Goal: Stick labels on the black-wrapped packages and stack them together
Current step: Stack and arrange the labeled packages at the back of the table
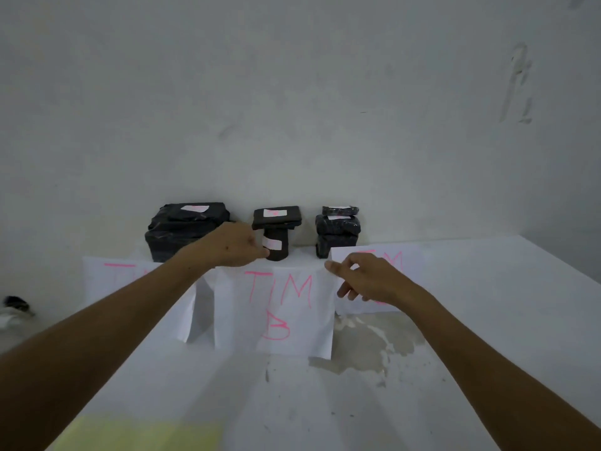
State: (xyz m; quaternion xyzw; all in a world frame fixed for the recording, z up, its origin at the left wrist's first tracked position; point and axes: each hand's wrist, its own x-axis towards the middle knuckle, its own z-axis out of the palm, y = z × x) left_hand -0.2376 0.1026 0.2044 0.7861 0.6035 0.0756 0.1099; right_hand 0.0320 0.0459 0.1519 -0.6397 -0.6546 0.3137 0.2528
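Observation:
Three groups of black-wrapped packages stand against the wall. A large block [185,231] on the left carries a white label on top. In the middle, a flat package [277,216] rests on a black cylinder [277,245], both labelled. On the right is a stack of three packages [338,229]. My left hand [234,244] touches the cylinder's left side, fingers curled. My right hand [367,278] pinches the left edge of the right paper sheet [377,255], which is lifted in front of the right stack.
Two more white sheets with pink writing lie below the packages: the middle sheet [279,307] reads "TIM B", the left sheet [136,288] is partly under my arm. A yellowish patch [136,434] lies near the front. A dark object [14,304] sits at far left.

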